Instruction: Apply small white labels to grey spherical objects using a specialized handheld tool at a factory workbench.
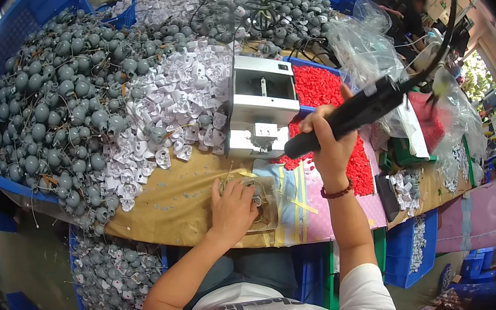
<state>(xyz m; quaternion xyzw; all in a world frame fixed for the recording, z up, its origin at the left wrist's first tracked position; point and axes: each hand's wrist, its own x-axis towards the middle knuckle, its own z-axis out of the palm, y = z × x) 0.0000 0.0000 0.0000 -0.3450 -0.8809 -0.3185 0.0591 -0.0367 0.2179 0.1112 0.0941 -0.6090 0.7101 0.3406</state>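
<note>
Tool point(362, 108): thick black stick with a cord point(449, 39) at its upper right end, raised above the bench point(168, 210).
Right hand point(332, 145): closed around the tool toward its blunt lower left end.
Tool's long axis: slanting, from lower left by the silver machine point(264, 108) up to the right; whether it tips downward, I cannot tell.
Left hand point(235, 210): fingers bent over the clear box point(272, 215) and a small round part point(257, 201) in it; whether they pinch the part, I cannot tell.
Clear box from tool: to the left and nearer the body, well apart from the blunt end.
Nearer hand: the left, right at the box; the right is off to the upper right.
Silver machine: just beyond the box, left of the right hand.
</note>
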